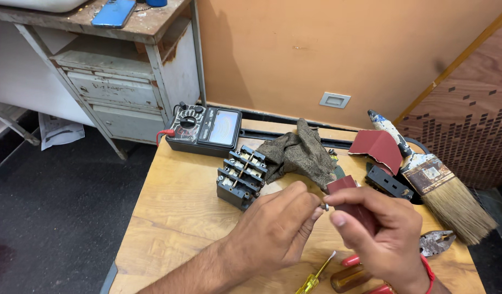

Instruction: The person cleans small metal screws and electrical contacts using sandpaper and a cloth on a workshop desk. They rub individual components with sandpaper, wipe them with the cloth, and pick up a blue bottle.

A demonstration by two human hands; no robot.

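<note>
The left hand [275,231] pinches a small screw [325,207] between closed fingertips. The right hand [384,228], at 3 o'clock of it, grips a folded piece of dark red sandpaper [353,209], thumb touching the screw. Both hover over the wooden table [174,218]. A black switch block [241,177] sits at 11 o'clock of the hands, a meter [204,129] beyond it, a rag [300,152] at 12, a brush [430,177] at 2. Screwdrivers [338,272] lie at 6.
</note>
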